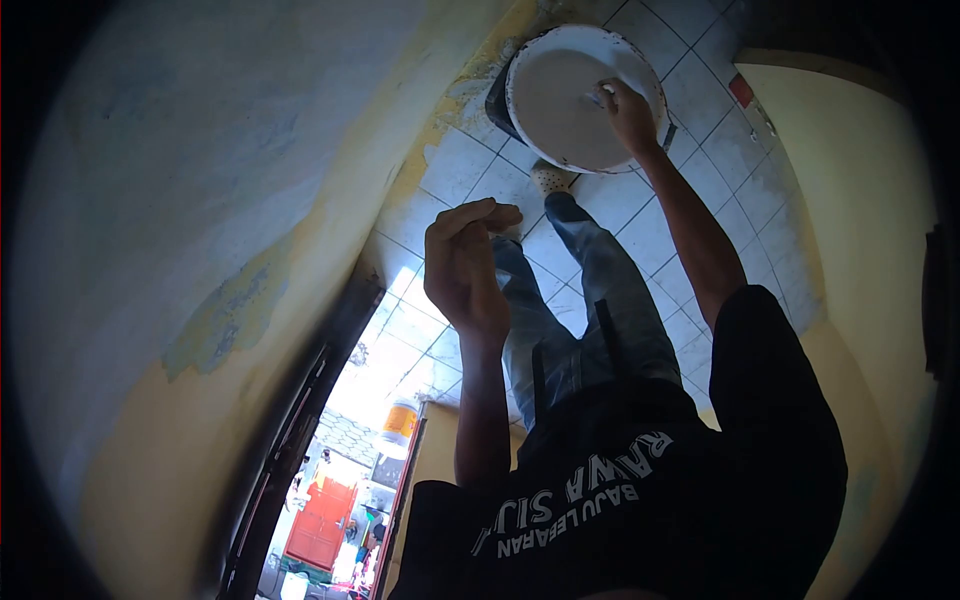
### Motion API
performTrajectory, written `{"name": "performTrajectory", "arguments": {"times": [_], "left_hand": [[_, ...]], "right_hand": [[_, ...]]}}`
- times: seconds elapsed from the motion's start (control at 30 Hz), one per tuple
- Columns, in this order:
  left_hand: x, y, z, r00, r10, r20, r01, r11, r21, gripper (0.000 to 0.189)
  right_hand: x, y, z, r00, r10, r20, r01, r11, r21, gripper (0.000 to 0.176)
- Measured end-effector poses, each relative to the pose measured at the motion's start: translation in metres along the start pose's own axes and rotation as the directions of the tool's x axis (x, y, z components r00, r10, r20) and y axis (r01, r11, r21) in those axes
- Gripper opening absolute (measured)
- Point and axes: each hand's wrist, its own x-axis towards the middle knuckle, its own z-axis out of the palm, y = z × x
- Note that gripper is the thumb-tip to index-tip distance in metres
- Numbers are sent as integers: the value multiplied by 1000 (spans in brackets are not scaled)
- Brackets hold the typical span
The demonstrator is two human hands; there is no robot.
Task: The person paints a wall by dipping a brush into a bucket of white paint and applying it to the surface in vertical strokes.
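Observation:
A wide, round white basin [545, 140] with a chipped dark rim stands at the top of the view, with a pale, smooth surface inside. Over its right part is my right hand [630, 118], fingers closed in a pinch. A small whitish, shiny bit shows at the fingertips, too small to name. My left hand [463, 265] is raised in front of my legs, apart from the basin. Its fingers bend over toward the right, loosely held out, with nothing visible in them.
Something dark [500, 105] sits under or behind the basin's left side. A peeling wall [250, 250] runs along the left. White floor tiles [465, 165] lie around my feet. At lower left, a bright doorway shows a red door [320, 520] and an orange-and-white bucket [398, 425].

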Motion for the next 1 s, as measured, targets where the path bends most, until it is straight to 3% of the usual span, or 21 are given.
{"name": "performTrajectory", "arguments": {"times": [0.13, 0.23, 0.33, 0.43, 0.57, 0.63, 0.73, 0.83, 0.93, 1.0], "left_hand": [[-6, -3, -6, 1000, -15, -17, 15, 1000, 2, 21], [-10, -9, -9, 998, -49, -28, 49, 999, -4, 21], [-10, -8, -11, 998, -44, -37, 44, 999, -2, 21], [-8, -4, -16, 998, -22, -55, 23, 1000, 20, 21], [-7, -4, -19, 996, 12, -90, -4, 997, 83, 21], [-9, -3, -22, 995, 6, -104, 4, 995, 95, 21], [-12, -3, -25, 995, 3, -97, 5, 996, 85, 21], [-13, -1, -23, 995, -4, -99, 11, 997, 74, 21], [-14, 9, -25, 996, 31, -79, -25, 997, 70, 21], [-17, 20, -29, 996, 35, -77, -29, 997, 74, 20]], "right_hand": [[0, -1, -6, 991, 85, -100, -62, 976, 210, 21], [1, 1, -4, 968, 229, 106, -253, 859, 445, 22], [5, 2, -1, 952, 102, 287, -198, 924, 327, 23], [5, -2, 3, 892, 50, 449, -219, 917, 334, 25], [9, -10, -3, 955, 185, 230, -251, 920, 301, 29], [12, -10, -4, 945, 317, 75, -326, 912, 250, 31], [11, -7, 2, 909, 378, -178, -315, 900, 302, 35], [10, 17, 20, 942, 170, -289, -204, 975, -91, 31], [2, 16, 21, 962, 91, -258, -162, 949, -270, 27], [4, 13, 8, 945, 123, -305, -193, 958, -212, 28]]}}
